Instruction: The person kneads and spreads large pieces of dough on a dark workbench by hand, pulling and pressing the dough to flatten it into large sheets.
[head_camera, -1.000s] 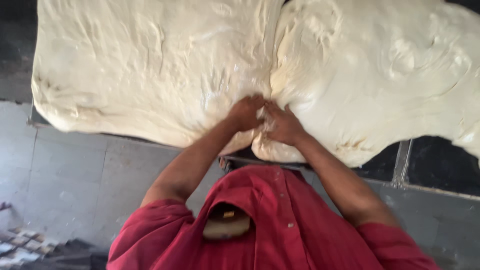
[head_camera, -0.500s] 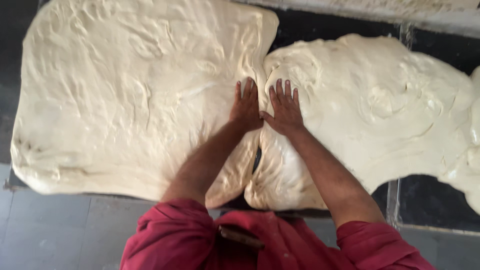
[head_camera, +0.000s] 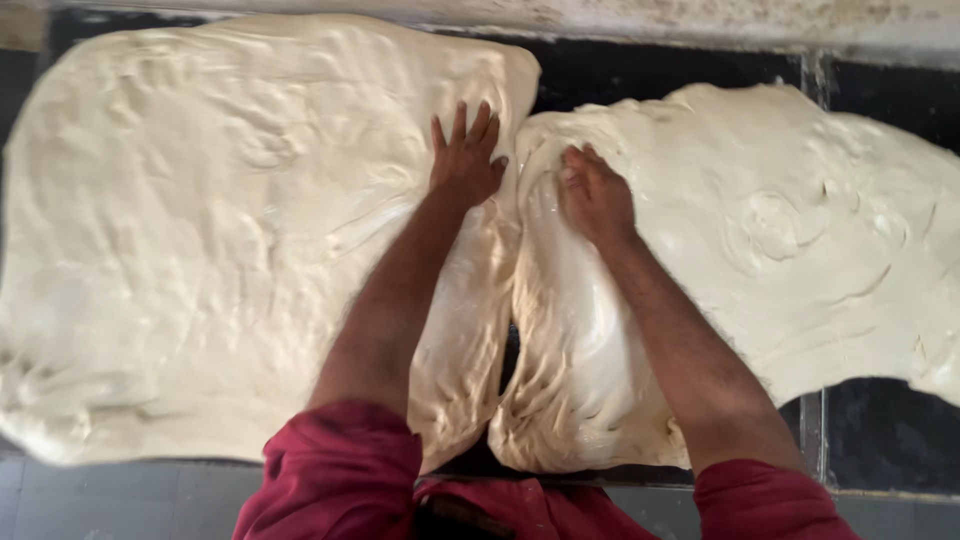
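Observation:
Two large slabs of pale, soft dough lie side by side on a dark slab. My left hand (head_camera: 466, 155) presses flat, fingers spread, on the right edge of the left dough mass (head_camera: 200, 240). My right hand (head_camera: 594, 192) has its fingers curled and dug into the left edge of the right dough mass (head_camera: 800, 230), pulling at it. A narrow dark gap runs between the two masses below my hands. My forearms and red sleeves reach in from the bottom.
The dark work surface (head_camera: 640, 75) shows between the doughs at the top and at the lower right. A pale wall ledge (head_camera: 600, 20) runs along the far side. Grey floor tiles (head_camera: 120, 500) lie below the near edge.
Both hands have slid farther up along the seam between the doughs. The right hand went from flat to curled into the dough, and the gap between the masses has widened.

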